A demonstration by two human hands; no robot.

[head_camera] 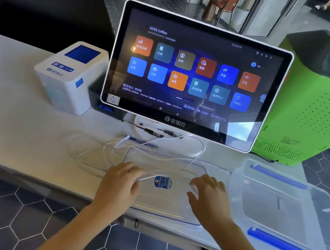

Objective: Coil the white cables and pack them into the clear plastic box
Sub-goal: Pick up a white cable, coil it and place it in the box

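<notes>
Cables (112,147) are sprawling loose, so we're only starting coiling: left grip (119,179) pinching one, right grip (208,194) open, probably gathering loops next.

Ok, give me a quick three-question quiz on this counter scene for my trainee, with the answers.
1. True or false: the white cables lie neatly coiled.
2. What stands left of the touchscreen? A green machine, B white printer, C chair.
3. Fill in: the clips on the clear piece at the right are ____.
Key: 1 false, they sprawl in loose loops; 2 B; 3 blue.
</notes>
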